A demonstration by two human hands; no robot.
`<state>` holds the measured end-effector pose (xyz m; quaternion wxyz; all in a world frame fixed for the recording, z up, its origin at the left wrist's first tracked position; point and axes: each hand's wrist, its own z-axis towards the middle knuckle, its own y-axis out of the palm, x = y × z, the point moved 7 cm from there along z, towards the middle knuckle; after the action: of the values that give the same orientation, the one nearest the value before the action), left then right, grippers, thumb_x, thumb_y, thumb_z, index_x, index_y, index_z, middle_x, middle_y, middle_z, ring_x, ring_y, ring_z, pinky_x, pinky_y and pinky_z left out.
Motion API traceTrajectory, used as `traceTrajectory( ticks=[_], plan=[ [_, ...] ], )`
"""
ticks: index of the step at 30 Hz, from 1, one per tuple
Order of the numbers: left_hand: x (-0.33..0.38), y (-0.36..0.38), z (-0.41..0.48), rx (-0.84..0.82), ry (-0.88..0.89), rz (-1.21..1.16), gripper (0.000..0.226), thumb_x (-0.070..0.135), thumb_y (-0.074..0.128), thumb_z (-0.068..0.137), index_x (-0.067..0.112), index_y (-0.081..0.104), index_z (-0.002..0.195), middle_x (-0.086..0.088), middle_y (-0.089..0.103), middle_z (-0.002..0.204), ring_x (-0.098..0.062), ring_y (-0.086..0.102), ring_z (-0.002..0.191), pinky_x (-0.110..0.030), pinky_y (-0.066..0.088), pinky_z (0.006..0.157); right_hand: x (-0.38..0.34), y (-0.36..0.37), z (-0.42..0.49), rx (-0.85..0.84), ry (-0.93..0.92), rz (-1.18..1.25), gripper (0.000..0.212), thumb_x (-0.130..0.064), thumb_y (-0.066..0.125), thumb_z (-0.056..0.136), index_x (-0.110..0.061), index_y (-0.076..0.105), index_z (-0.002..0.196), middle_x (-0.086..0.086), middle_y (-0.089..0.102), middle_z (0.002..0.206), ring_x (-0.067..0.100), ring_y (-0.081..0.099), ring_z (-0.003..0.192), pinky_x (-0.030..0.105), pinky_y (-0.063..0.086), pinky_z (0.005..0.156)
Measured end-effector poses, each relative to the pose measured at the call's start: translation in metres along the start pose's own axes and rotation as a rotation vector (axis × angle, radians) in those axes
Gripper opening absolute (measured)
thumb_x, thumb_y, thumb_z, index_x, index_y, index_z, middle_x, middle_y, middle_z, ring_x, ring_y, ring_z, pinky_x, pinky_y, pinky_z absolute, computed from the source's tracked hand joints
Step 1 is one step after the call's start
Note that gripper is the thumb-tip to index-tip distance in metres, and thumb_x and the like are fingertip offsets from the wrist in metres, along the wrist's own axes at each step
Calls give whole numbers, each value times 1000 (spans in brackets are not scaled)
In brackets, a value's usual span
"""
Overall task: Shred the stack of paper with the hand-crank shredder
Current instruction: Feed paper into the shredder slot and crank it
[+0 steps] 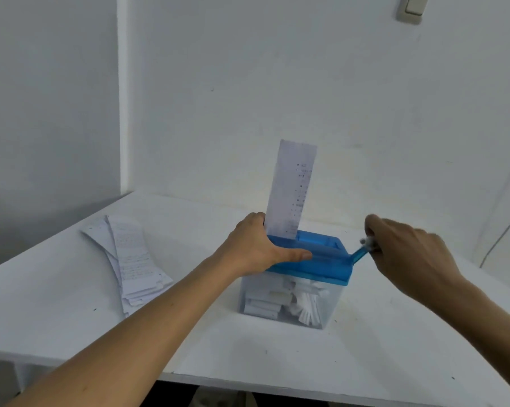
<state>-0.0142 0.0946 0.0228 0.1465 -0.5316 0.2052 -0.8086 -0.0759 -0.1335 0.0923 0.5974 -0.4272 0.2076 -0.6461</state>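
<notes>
A hand-crank shredder with a blue lid and a clear bin stands in the middle of the white table. A narrow printed paper strip stands upright in the lid's slot. My left hand grips the lid's left end, thumb lying along the near side, fingers over the far edge beside the strip. My right hand pinches the white knob of the blue crank handle at the lid's right end. A fanned stack of paper strips lies on the table to the left.
White shreds and folded pieces fill the clear bin. The table sits in a corner of white walls; its front edge runs along the bottom. A light switch is high on the wall, and a thin cable hangs at the right.
</notes>
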Motion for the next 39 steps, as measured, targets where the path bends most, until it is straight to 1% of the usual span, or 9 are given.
traceTrajectory(
  ticks=[3,8,12,15,19,24,28,31,39],
  plan=[
    [1,1,0,-5,17,-3,87,71,87,55,32,52,125,15,59,117,-6,59,104,-26,58,82,6,13,21,95,-24,21,28,-31,58,99,-19,37,86,-14,38,61,11,36,42,25,31,42],
    [-1,3,3,-10,17,7,98,80,82,49,31,54,129,13,59,119,-9,60,107,-29,60,85,8,44,55,72,42,37,28,-38,48,103,-18,38,88,-3,48,62,17,47,47,30,43,48],
    [-4,2,3,0,8,19,110,92,74,36,32,54,126,13,60,117,-8,61,105,-28,61,81,-2,89,55,-71,108,100,23,-31,58,99,-17,40,94,2,59,76,20,55,59,32,48,53],
    [-4,2,3,7,-3,26,106,88,77,43,31,51,129,13,59,117,-11,60,106,-27,60,80,-13,111,33,-194,190,314,21,-23,62,96,-18,42,100,-3,54,78,16,52,62,25,38,50],
    [-4,3,1,23,-30,40,101,79,80,52,30,47,134,11,55,122,-14,56,109,-26,58,83,-28,124,-10,-313,363,493,11,-17,55,100,-17,49,91,1,60,86,19,62,74,33,56,69],
    [-2,1,0,33,-32,37,104,81,78,48,30,49,134,12,56,120,-13,58,106,-26,58,82,-38,105,-52,-398,237,427,17,-34,57,98,-30,45,86,-14,57,82,6,57,66,20,52,63],
    [-2,2,0,30,-41,42,107,82,76,46,30,48,135,12,55,121,-14,58,108,-26,57,81,-37,63,-70,-450,91,335,22,-47,61,94,-39,40,94,-26,54,97,2,56,83,18,49,78],
    [-5,2,1,20,-59,62,115,88,74,41,30,47,137,11,55,124,-14,58,109,-32,59,86,-26,29,-66,-442,63,260,21,-48,62,93,-42,43,87,-26,52,89,0,57,87,19,45,75],
    [-5,2,1,2,-70,83,125,96,67,30,31,48,135,13,56,123,-12,58,107,-36,58,88,12,3,12,-162,77,86,25,-36,55,96,-26,46,75,-11,55,69,10,52,61,26,33,49]
  ],
)
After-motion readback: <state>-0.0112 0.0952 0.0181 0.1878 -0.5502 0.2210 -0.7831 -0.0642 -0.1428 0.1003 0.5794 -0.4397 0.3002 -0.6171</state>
